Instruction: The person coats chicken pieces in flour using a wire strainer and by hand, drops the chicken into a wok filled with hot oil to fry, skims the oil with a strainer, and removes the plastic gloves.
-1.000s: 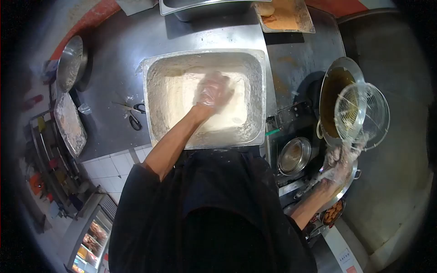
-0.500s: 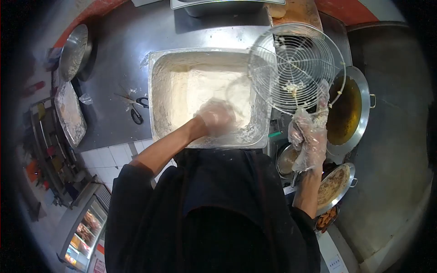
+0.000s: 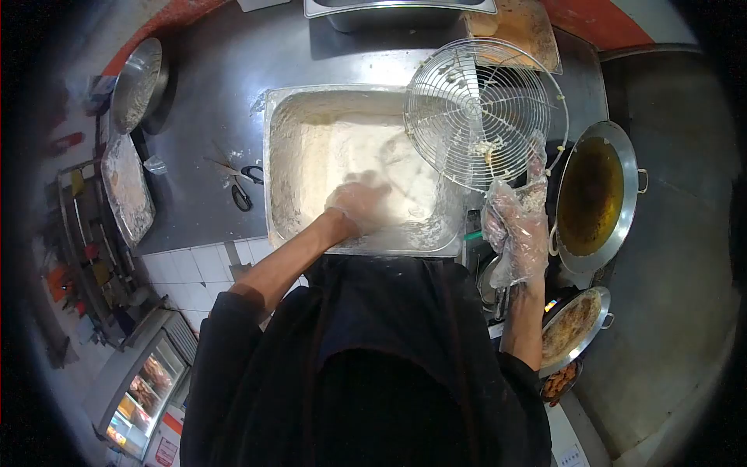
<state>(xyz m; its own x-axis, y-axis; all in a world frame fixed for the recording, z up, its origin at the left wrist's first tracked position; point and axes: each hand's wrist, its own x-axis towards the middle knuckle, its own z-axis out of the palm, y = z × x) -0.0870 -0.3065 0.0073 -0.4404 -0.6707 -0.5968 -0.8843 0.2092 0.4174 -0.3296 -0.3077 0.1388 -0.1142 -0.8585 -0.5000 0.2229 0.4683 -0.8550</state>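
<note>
My left hand (image 3: 359, 204), in a clear plastic glove, is low over the pale flour (image 3: 331, 152) inside a deep metal pan (image 3: 274, 175). Motion blurs it, but its fingers look spread and nothing shows in them. My right hand (image 3: 515, 226), also gloved and dusted with flour, grips a round wire skimmer (image 3: 471, 109) by its handle. The skimmer's spiral mesh hangs over the pan's right side, with pale crumbs of batter (image 3: 489, 148) stuck to it. Its shadow falls on the flour.
At right stand a wok of dark oil (image 3: 591, 198) and a second wok with foamy contents (image 3: 572, 331). Fried pieces (image 3: 560, 381) sit in a bowl below. Scissors (image 3: 241, 183), a metal bowl (image 3: 140, 86) and a floured tray (image 3: 127, 187) lie left. An empty-looking steel pan (image 3: 401, 15) is behind.
The skimmer in my right hand has shifted a little left, further over the pan. My left hand has moved slightly left within the flour. The whole view has shifted slightly.
</note>
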